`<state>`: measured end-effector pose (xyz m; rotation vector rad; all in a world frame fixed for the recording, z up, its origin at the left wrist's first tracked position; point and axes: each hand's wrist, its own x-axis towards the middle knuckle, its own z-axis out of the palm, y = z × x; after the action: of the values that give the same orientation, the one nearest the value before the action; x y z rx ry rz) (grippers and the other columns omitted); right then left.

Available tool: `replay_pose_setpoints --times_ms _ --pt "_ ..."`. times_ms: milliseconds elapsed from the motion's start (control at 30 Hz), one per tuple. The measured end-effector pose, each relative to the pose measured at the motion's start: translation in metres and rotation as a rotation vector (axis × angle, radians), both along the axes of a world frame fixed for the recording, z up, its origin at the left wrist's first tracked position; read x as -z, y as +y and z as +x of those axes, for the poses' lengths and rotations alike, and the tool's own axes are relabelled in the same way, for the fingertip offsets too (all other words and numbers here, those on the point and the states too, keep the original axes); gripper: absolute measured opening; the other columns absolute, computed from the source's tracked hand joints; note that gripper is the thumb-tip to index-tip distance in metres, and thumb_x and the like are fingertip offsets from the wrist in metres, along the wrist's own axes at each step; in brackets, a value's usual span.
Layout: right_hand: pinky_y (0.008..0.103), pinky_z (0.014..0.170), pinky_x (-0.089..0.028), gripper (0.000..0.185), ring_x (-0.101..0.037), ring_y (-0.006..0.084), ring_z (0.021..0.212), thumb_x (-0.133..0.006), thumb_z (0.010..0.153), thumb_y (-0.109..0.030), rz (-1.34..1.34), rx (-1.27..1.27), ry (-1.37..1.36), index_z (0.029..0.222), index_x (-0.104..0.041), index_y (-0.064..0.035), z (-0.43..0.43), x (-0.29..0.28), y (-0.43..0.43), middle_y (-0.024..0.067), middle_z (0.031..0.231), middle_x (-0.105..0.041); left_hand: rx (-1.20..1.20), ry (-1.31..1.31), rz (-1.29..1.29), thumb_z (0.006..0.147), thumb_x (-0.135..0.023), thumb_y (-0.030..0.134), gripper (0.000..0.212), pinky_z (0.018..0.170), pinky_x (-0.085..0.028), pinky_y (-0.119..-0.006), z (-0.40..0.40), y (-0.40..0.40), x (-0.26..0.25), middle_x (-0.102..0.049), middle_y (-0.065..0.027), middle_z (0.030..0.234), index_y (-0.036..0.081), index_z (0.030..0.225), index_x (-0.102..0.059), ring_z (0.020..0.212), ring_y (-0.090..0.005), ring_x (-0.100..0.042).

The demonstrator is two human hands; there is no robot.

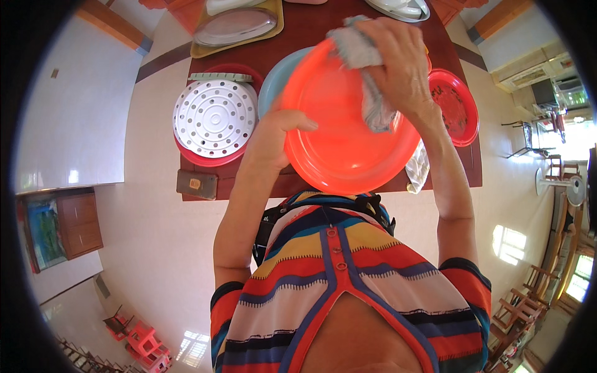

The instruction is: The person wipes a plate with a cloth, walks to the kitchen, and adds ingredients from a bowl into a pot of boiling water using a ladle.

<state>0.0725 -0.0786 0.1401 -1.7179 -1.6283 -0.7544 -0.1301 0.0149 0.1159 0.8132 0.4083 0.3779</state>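
My left hand (pixel 284 133) grips the rim of an orange-red plastic basin (pixel 326 140), its thumb over the inner side. The basin is tilted, its inside facing me, above the front of a dark red wooden table (pixel 322 28). My right hand (pixel 396 65) holds a grey cloth (pixel 357 49) against the basin's upper right part; part of the cloth hangs down inside. Behind the tilted basin a light blue basin (pixel 275 77) is partly hidden. A pale cloth (pixel 418 170) lies near the table edge below my right forearm.
On the left, a white perforated steamer plate (pixel 215 119) rests on a red basin (pixel 212 161), beside a phone-like dark object (pixel 197 184). A red patterned tray (pixel 454 107) lies right. At the back are a yellowish tray (pixel 277 23) with a clear oval lid (pixel 235 26) and white dishes (pixel 406 9).
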Motion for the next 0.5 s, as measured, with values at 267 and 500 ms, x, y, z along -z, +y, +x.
replay_pose_setpoints --times_ms 267,500 --pt "0.0441 0.088 -0.038 0.054 -0.046 0.0331 0.104 -0.063 0.064 0.001 0.070 0.284 0.046 0.116 -0.053 -0.0122 -0.009 0.032 -0.003 0.0094 0.121 -0.050 -0.194 -0.031 -0.078 0.082 -0.057 0.006 0.045 0.089 -0.046 -0.035 -0.003 0.002 -0.006 -0.055 -0.0118 0.116 0.000 0.124 -0.044 0.104 -0.0217 -0.055" --pt "0.0424 0.091 -0.039 0.048 -0.045 0.0298 0.112 -0.060 0.065 -0.001 -0.075 -0.199 0.130 0.113 -0.056 -0.0095 -0.059 0.035 0.015 0.0087 0.127 -0.047 -0.209 -0.168 -0.039 0.092 -0.052 0.023 0.040 0.092 -0.044 -0.036 0.012 0.004 -0.004 -0.053 -0.0107 0.121 0.001 0.124 -0.044 0.110 -0.0218 -0.052"
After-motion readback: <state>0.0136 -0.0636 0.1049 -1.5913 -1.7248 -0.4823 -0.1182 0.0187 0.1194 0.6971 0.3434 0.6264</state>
